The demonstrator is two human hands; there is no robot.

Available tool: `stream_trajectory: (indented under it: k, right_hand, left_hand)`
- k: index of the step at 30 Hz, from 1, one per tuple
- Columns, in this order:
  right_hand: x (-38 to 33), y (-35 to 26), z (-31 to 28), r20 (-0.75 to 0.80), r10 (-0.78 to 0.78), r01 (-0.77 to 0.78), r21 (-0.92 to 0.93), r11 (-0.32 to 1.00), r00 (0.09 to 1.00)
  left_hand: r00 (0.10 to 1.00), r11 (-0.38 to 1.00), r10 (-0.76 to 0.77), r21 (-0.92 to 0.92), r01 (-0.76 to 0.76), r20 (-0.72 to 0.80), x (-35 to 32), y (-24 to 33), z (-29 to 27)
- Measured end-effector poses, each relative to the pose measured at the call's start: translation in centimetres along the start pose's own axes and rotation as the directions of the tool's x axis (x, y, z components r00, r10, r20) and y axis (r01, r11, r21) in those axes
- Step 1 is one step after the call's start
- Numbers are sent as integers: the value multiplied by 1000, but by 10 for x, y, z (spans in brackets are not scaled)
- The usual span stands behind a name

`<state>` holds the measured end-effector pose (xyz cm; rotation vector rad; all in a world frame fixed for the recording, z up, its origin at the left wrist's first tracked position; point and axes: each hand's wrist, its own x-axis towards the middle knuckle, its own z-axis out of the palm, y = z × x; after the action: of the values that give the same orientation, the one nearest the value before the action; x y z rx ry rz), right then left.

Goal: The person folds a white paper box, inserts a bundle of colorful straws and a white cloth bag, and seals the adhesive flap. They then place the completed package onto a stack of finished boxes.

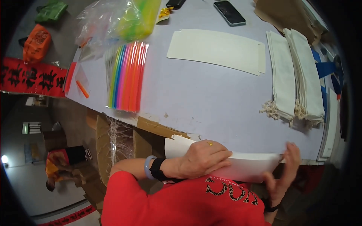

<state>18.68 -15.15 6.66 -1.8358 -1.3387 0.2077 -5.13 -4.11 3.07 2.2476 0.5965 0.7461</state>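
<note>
Close to my body, at the table's near edge, is a long white cardboard box (249,162) with its wall bent up. My left hand (205,157) grips it from above, fingers pressed together over its top edge. At the box's right end my right hand (283,171) has its fingers apart, slightly blurred, beside that end; whether it touches is hard to tell. A flat, unfolded white box (217,51) with narrow end flaps lies farther up the table.
White drawstring cloth pouches (281,75) are stacked at the right. Colourful straws in clear sleeves (126,77) lie left, below clear plastic bags (109,22). A phone (229,13) rests at the far edge. An open cardboard carton (103,139) stands below the table's left edge. Another person (60,164) is at far left.
</note>
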Motion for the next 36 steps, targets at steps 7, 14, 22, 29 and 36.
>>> stream_trajectory:
  k: [7,14,22,29,36]
  right_hand:
    - [23,-6,15,535,-209,310,-105,945,818]
    - [71,32,65,560,-290,357,-11,934,776]
    - [49,8,141,561,-367,468,-41,883,742]
    - [25,56,106,547,-237,397,-195,897,803]
    - [14,72,67,231,-207,244,-143,959,951]
  left_hand:
    - [1000,995,-8,102,11,-26,-9,-5,-11]
    - [999,926,39,375,-31,-14,31,-65,-24]
    - [987,875,-24,480,-57,161,74,-121,-19]
    - [984,884,-79,468,-5,160,70,-125,-16]
    - [990,902,-130,422,92,62,64,-104,-51]
